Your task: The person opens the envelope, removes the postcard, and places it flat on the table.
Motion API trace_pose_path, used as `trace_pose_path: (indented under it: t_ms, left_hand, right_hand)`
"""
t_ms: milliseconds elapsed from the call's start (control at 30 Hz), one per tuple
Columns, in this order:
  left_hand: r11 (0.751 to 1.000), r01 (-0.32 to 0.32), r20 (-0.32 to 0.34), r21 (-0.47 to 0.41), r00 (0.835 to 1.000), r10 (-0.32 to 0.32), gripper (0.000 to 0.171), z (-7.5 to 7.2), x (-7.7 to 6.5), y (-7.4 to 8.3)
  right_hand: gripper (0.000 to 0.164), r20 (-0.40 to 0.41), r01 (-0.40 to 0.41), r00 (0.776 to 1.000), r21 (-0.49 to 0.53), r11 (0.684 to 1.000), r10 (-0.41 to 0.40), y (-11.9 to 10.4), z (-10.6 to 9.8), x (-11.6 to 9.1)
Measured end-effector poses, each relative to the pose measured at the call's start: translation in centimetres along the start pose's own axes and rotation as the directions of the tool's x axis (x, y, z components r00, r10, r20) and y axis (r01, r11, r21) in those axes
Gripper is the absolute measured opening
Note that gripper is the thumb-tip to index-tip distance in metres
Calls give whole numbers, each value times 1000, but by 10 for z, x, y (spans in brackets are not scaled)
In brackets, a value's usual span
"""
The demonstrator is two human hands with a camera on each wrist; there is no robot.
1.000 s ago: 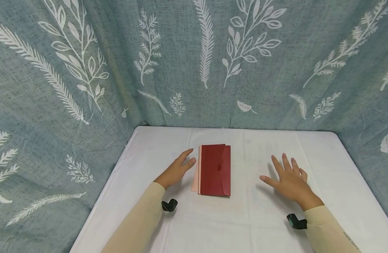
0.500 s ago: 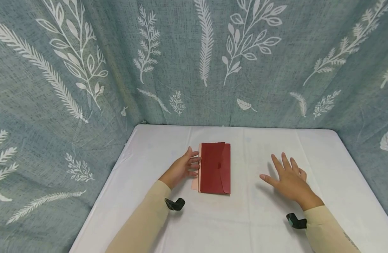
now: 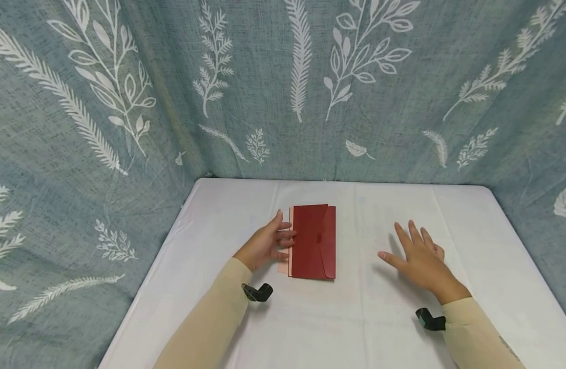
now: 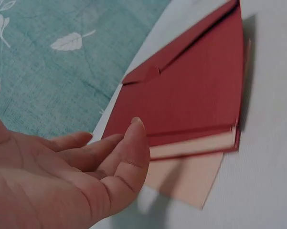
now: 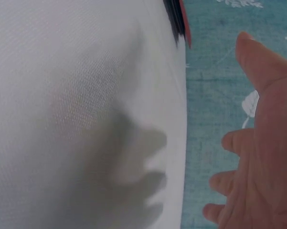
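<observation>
The left hand (image 3: 266,241) was at the left long side of the red envelope (image 3: 310,242), its thumb raised and its fingers loosely extended, gripping nothing. Within the past second it had turned from a palm-down reach to a palm facing the envelope, with the fingertips coming up to that side. They overlapped the edge from above, but whether they touched it could not be told. The envelope had not been lifted or shifted on the cloth; in my judgement, the hand was placed at it but had no hold yet.

The right hand (image 3: 418,259), fingers spread and holding nothing, hung well apart to the envelope's right, much as it had a second earlier.

The envelope lay flat, flap side up, its flap edge running down its right half. Along its left side a pale pink strip (image 4: 196,145) showed between red layers, and a pale pink piece (image 4: 196,183) stuck out from beneath.

Outward from the envelope, the white tabletop (image 3: 329,328) gave broad room to the right, as far as the right hand, and on the near side; to the left, the left hand took up the closest space. The table's far edge ran near beyond the envelope, with the leaf-patterned curtain (image 3: 259,66) behind.
</observation>
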State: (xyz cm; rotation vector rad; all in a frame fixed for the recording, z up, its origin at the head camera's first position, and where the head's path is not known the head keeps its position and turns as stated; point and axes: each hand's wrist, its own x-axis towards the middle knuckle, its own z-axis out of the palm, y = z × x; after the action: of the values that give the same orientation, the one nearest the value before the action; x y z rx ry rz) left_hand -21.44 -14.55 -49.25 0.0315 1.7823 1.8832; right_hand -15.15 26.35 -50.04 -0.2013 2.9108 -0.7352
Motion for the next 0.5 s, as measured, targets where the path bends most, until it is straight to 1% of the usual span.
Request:
trace_pose_path:
  t_ms: [100, 200, 267, 333, 400, 500]
  left_hand:
    - [996, 29, 12, -80, 1000, -28, 112, 2, 1, 2]
    - [984, 64, 12, -167, 998, -63, 110, 4, 2, 4]
    - [974, 88, 3, -208, 996, -89, 107, 6, 2, 5]
    - [967, 111, -13, -231, 993, -117, 105, 7, 2, 6]
    - [964, 128, -25, -235, 990, -138, 104, 8, 3, 7]
    - [967, 140, -40, -212, 988, -151, 101, 9, 3, 8]
  right_hand:
    - [109, 1, -1, 1000, 9, 1000, 0, 0, 1, 1]
    - [108, 3, -1, 1000, 11, 1000, 1, 0, 1, 1]
    - [108, 4, -1, 1000, 12, 1000, 0, 0, 2, 0]
    - [108, 5, -2, 1000, 13, 1000, 2, 0, 1, -1]
    - [108, 5, -5, 1000, 14, 1000, 5, 0, 1, -1]
    - [108, 7, -12, 1000, 22, 1000, 12, 0, 1, -2]
